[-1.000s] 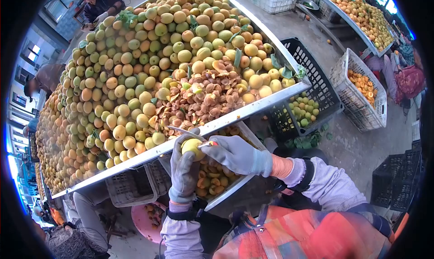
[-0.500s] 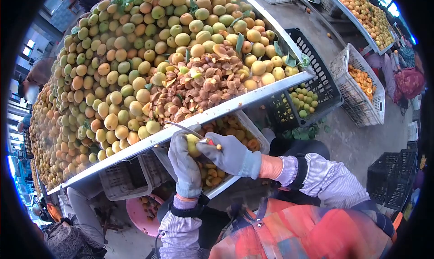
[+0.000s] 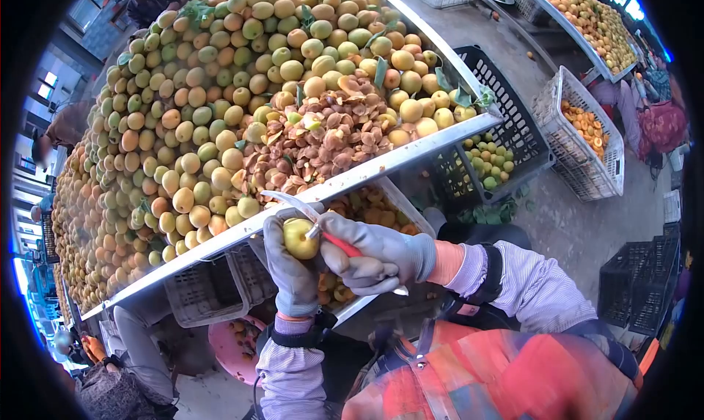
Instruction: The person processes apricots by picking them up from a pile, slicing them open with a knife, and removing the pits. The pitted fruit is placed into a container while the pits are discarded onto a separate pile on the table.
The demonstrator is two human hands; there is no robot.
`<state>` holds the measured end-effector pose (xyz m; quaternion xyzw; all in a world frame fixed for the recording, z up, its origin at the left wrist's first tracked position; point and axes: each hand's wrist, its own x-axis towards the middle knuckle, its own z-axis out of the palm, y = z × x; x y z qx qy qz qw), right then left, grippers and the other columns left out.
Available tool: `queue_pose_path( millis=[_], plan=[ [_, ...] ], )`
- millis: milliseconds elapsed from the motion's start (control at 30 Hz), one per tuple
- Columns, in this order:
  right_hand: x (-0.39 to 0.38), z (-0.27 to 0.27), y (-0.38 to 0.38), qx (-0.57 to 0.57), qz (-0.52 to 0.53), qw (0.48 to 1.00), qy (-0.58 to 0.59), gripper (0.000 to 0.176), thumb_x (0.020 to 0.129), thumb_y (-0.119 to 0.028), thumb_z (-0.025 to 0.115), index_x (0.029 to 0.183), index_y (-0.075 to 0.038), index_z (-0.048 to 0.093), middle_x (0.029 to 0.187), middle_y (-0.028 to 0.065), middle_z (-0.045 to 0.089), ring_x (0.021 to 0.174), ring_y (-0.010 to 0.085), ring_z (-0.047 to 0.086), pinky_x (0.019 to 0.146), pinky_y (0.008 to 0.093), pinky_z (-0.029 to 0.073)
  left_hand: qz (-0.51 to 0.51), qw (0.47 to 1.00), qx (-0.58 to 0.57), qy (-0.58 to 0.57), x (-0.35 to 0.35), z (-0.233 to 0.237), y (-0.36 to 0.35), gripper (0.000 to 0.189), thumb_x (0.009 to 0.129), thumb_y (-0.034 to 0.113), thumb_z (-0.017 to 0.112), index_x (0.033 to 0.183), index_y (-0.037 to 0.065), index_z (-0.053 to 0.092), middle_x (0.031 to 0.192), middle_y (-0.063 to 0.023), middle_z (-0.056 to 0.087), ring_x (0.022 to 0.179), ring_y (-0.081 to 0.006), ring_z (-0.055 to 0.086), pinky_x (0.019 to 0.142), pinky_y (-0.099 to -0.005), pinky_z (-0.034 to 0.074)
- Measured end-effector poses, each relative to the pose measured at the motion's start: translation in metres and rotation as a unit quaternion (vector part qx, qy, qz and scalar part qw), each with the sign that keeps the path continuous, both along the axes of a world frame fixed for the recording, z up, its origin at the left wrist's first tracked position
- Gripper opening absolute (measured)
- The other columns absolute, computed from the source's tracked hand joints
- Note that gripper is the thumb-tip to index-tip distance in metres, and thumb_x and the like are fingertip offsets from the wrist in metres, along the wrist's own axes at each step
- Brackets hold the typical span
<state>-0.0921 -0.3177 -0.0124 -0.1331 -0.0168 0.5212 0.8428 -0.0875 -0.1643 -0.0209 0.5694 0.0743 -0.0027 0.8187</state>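
My gloved left hand [image 3: 292, 270] is closed around a yellow-green apricot [image 3: 298, 239] just below the metal rim of the sorting table. In my gloved right hand [image 3: 378, 253] is a knife [image 3: 342, 245] with a red handle. Its pale curved blade [image 3: 288, 201] reaches up and left past the fruit, and metal near the handle's front end meets the apricot's side. Beyond the rim, a heap of brown apricot pits [image 3: 323, 138] lies among whole apricots [image 3: 187, 163]. Under my hands, a crate holds halved apricots [image 3: 374, 209], partly hidden by my right hand.
The table's metal rim [image 3: 396, 160] runs diagonally ahead of my hands. Below it are a grey crate [image 3: 205, 292] and a pink basin [image 3: 233, 347]. To the right stand a black crate [image 3: 524, 127] with green fruit and a white crate [image 3: 587, 167] with orange halves. Other people sit nearby.
My right hand has turned, showing more of the red handle. The curved blade now points further over the apricot, which shows more fully in my left hand. The view has shifted slightly.
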Motion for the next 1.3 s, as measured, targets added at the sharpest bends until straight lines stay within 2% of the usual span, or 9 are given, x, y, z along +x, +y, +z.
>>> queue_pose_path(
  millis=[100,167,233,333,467,800,1067,1167,1300],
  plan=[
    [0.007,0.005,-0.007,0.101,0.030,0.994,-0.004,0.054,0.094,-0.054,0.029,0.078,-0.007,0.051,0.040,-0.0036,0.032,0.026,0.0040,0.026,0.025,0.0184,0.024,0.009,0.998,0.017,-0.067,-0.001,-0.016,0.004,0.028,0.093,0.013,0.043,0.116,-0.003,0.045,0.101,-0.0114,0.059,0.090,-0.0186,0.058,0.086,-0.0306,0.045],
    [0.007,0.010,-0.013,0.069,0.019,0.997,-0.024,0.056,0.094,-0.055,0.029,0.077,-0.006,0.051,0.039,-0.0036,0.032,0.026,0.0048,0.028,0.025,0.0190,0.025,0.085,0.972,-0.200,0.085,0.002,-0.018,0.011,0.039,0.089,0.006,0.052,0.123,-0.003,0.038,0.103,-0.0109,0.058,0.092,-0.0188,0.058,0.086,-0.0311,0.046],
    [0.005,0.018,-0.016,-0.184,-0.021,0.966,-0.181,0.060,0.091,-0.058,0.033,0.078,-0.003,0.053,0.041,-0.0015,0.037,0.026,0.0063,0.030,0.025,0.0190,0.028,0.074,0.988,-0.129,0.039,0.007,-0.014,0.013,0.043,0.090,0.021,0.054,0.123,-0.004,0.039,0.102,-0.0104,0.057,0.087,-0.0181,0.058,0.077,-0.0296,0.050],
    [0.004,0.024,-0.010,-0.369,-0.008,0.888,-0.274,0.056,0.090,-0.057,0.037,0.089,-0.004,0.055,0.057,0.0023,0.050,0.036,0.0075,0.044,0.029,0.0201,0.034,-0.029,0.949,-0.314,0.028,0.014,0.007,0.012,0.058,0.094,0.047,0.038,0.116,-0.006,0.050,0.093,-0.0103,0.061,0.079,-0.0185,0.058,0.069,-0.0306,0.050],
    [-0.001,0.017,-0.004,-0.386,-0.028,0.878,-0.282,0.048,0.088,-0.054,0.045,0.090,-0.007,0.055,0.075,0.0022,0.057,0.042,0.0076,0.049,0.030,0.0207,0.036,0.040,0.974,-0.219,0.033,0.012,0.018,0.006,0.057,0.093,0.045,0.040,0.117,-0.007,0.049,0.088,-0.0133,0.060,0.075,-0.0179,0.057,0.065,-0.0303,0.050],
    [-0.003,0.016,-0.003,-0.430,-0.024,0.862,-0.266,0.040,0.089,-0.049,0.049,0.085,-0.010,0.054,0.065,-0.0011,0.056,0.046,0.0049,0.050,0.036,0.0207,0.037,0.002,0.968,-0.249,0.032,0.014,0.009,0.009,0.055,0.094,0.043,0.041,0.117,-0.006,0.049,0.088,-0.0144,0.058,0.072,-0.0201,0.055,0.067,-0.0302,0.048],
    [-0.003,-0.009,0.002,-0.480,-0.173,0.697,-0.505,0.043,0.091,-0.046,0.046,0.080,-0.005,0.049,0.066,0.0202,0.052,0.067,0.0412,0.053,0.057,0.0429,0.041,-0.016,0.966,-0.259,0.010,0.012,0.006,0.008,0.047,0.095,0.037,0.042,0.115,-0.005,0.050,0.092,-0.0138,0.058,0.083,-0.0208,0.056,0.074,-0.0376,0.051],
    [-0.004,-0.017,0.004,-0.509,-0.152,0.687,-0.497,0.032,0.092,-0.033,0.052,0.081,-0.002,0.051,0.061,0.0127,0.046,0.055,0.0189,0.044,0.056,0.0317,0.040,-0.003,0.970,-0.240,0.020,0.011,0.006,0.007,0.046,0.095,0.036,0.040,0.114,-0.004,0.051,0.094,-0.0124,0.057,0.088,-0.0200,0.055,0.078,-0.0379,0.049],
    [-0.005,-0.020,0.005,-0.507,-0.156,0.689,-0.494,0.033,0.092,-0.033,0.052,0.081,-0.002,0.051,0.062,0.0135,0.046,0.055,0.0198,0.044,0.056,0.0324,0.040,-0.008,0.972,-0.233,0.013,0.010,0.004,0.008,0.046,0.096,0.037,0.038,0.113,-0.004,0.051,0.095,-0.0114,0.058,0.089,-0.0200,0.055,0.082,-0.0388,0.048]
  ],
)
